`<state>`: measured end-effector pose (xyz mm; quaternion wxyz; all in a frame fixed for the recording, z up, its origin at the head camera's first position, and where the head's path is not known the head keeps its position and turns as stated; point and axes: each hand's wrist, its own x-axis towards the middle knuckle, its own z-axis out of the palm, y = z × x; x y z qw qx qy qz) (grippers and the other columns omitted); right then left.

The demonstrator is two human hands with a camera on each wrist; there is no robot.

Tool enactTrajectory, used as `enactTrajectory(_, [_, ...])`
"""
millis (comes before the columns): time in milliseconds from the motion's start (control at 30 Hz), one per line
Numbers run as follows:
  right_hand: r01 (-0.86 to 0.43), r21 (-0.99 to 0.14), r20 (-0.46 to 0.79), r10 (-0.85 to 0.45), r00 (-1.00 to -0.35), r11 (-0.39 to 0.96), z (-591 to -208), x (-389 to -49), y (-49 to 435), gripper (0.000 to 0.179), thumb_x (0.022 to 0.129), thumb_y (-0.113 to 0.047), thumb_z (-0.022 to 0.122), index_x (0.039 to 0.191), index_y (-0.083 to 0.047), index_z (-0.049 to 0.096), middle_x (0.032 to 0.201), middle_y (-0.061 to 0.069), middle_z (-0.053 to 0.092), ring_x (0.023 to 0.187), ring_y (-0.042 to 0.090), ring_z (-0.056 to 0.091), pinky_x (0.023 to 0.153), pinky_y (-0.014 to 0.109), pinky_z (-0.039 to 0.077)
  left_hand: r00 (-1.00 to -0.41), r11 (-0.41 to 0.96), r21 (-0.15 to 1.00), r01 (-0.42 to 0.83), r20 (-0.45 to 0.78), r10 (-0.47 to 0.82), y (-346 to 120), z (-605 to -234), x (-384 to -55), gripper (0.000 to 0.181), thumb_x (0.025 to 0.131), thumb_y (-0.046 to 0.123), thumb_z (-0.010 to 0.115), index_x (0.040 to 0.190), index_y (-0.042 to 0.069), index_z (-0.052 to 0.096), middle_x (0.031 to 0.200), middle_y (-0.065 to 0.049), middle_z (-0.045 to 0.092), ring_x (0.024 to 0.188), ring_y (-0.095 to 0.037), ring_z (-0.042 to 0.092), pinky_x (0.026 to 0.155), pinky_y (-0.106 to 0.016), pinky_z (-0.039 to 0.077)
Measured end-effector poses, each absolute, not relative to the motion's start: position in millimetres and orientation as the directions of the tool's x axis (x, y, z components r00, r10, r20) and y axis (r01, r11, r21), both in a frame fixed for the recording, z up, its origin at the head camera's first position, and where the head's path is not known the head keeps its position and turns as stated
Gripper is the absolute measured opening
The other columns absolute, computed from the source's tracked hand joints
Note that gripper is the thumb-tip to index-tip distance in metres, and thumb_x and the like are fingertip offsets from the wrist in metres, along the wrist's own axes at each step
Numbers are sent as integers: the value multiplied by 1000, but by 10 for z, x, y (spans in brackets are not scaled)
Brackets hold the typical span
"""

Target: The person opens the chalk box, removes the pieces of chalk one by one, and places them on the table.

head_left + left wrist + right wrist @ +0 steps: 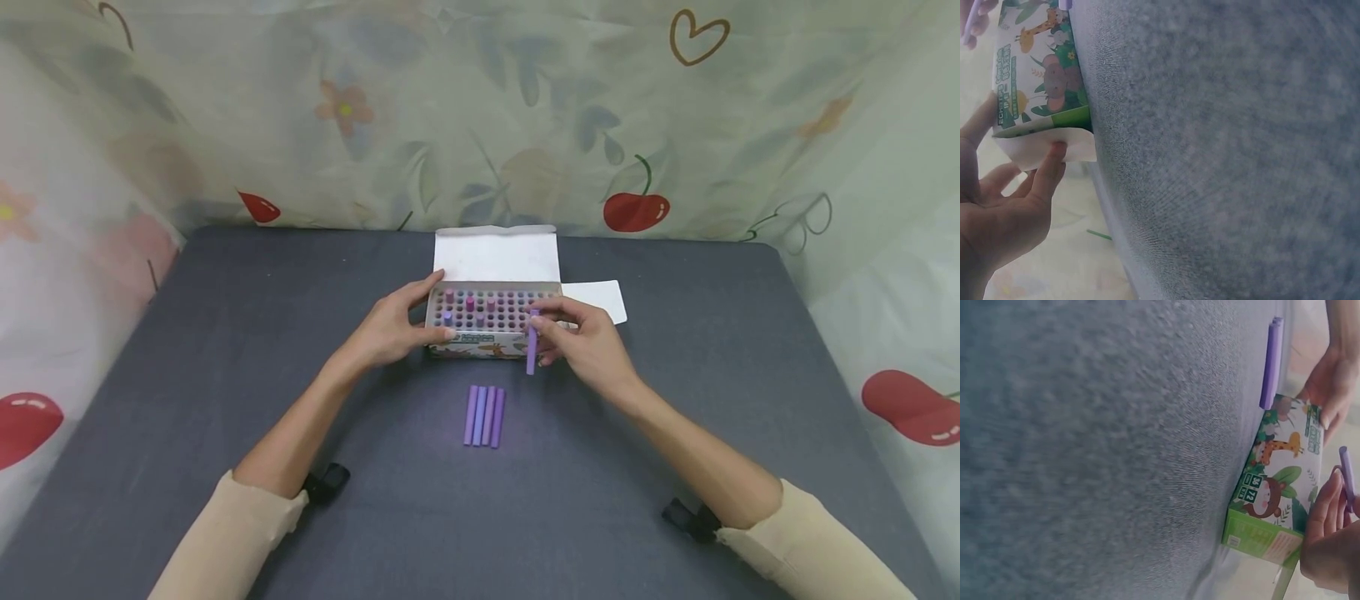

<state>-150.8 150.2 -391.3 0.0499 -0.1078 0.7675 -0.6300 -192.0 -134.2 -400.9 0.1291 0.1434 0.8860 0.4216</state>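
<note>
Four purplish sticks [490, 417] lie side by side on the grey tabletop [225, 375], nearest the person. Beyond them, right hand [588, 337] pinches a purple stick [532, 350] between thumb and fingertips, at the box's front right; contact with the box is hard to tell. Left hand [390, 329] spans the box's left end, thumb at front, finger at back corner. Box [480, 348] sits open, five sticks standing in its holes. Lid [495, 254] is folded back, side flap [596, 298] out right, patterned curtain [345, 108] behind. Risks: a loose pinch could drop the stick; a crooked push against a hole rim could snap it; a slack left grip could let the box slide.
</note>
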Motion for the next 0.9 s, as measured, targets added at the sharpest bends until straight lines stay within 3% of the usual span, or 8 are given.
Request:
enactTrajectory(133, [-75, -983, 35, -232, -972, 166, -3925, -1486, 1530, 28, 96, -10, 67, 120, 6, 66, 93, 13, 67, 73, 20, 69, 61, 37, 59, -926, 603, 785, 145, -107, 361, -1342, -4006, -1921, 91, 88, 30, 78, 160, 23, 22, 160, -10, 30, 146, -28, 30, 110, -48, 38])
enactTrajectory(367, [-8, -984, -36, -243, -969, 177, -3968, -1424, 1552, 29, 96, -9, 67, 120, 6, 65, 88, 9, 71, 77, 33, 67, 62, 38, 59, -927, 605, 783, 144, -107, 359, -1341, -4021, -1926, 91, 88, 28, 78, 160, 22, 22, 160, -11, 31, 146, -28, 31, 109, -47, 39])
enactTrajectory(667, [64, -982, -112, -275, -955, 178, -4020, -1325, 1563, 29, 95, -11, 68, 120, 5, 66, 92, 12, 72, 76, 31, 67, 65, 41, 59, -929, 604, 785, 138, -110, 354, -1338, -4024, -1926, 92, 88, 28, 79, 160, 22, 23, 159, -11, 32, 145, -27, 31, 108, -47, 41])
enactTrajectory(900, [104, -976, -156, -287, -945, 190, -4104, -1280, 1552, 31, 95, -14, 70, 119, 5, 67, 92, 15, 68, 74, 29, 68, 65, 41, 59, -930, 611, 780, 132, -117, 350, -1336, -4013, -1922, 91, 88, 29, 79, 160, 23, 22, 160, -10, 31, 146, -27, 30, 112, -48, 35])
